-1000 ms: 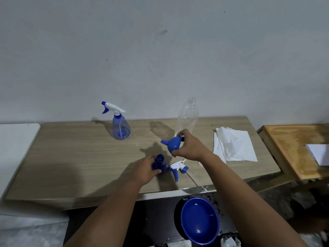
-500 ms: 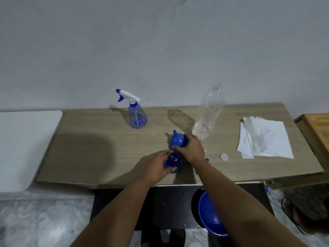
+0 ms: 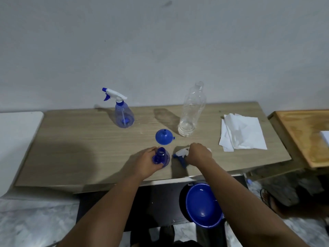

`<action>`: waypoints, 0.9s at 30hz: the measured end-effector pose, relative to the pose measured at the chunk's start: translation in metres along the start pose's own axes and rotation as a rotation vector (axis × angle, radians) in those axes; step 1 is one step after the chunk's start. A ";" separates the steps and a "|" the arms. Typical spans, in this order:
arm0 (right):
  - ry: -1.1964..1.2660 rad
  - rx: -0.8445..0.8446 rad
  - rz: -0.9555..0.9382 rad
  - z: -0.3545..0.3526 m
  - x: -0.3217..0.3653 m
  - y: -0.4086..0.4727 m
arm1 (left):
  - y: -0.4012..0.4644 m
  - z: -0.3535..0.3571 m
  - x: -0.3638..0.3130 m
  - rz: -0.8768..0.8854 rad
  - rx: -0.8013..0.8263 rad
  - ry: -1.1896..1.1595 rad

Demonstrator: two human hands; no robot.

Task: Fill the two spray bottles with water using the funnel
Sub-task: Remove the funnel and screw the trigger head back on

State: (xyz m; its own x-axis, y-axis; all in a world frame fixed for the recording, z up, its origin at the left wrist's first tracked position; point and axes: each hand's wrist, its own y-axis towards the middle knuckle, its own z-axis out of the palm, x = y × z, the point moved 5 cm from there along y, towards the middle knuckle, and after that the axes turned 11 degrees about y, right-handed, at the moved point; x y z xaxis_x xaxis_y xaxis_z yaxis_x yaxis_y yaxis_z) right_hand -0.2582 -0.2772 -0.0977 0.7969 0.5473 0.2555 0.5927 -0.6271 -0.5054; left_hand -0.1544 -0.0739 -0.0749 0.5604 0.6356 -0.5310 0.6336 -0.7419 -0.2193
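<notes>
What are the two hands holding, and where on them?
The left hand holds the open blue spray bottle around its body. The right hand has its grip on the loose spray head lying on the table, near its back end.

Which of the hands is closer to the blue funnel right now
Left, narrowly. The left hand grips the open spray bottle just below the funnel; the right hand is lower right on the trigger head.

Two spray bottles — one funnel; one basin

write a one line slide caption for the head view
Left hand holds open spray bottle; right hand grips its trigger head.
</notes>
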 end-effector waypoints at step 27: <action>1.282 -0.114 -0.509 -0.033 0.074 -0.064 | 0.006 0.020 0.006 -0.100 0.046 -0.106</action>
State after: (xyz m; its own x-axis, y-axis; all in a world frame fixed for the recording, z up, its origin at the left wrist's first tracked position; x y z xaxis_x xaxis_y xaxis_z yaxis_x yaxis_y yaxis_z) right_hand -0.2331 -0.2152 -0.0194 0.0042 -0.1205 0.9927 0.8044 -0.5893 -0.0749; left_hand -0.1584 -0.0786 -0.0961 0.4351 0.6825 -0.5873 0.6569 -0.6867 -0.3114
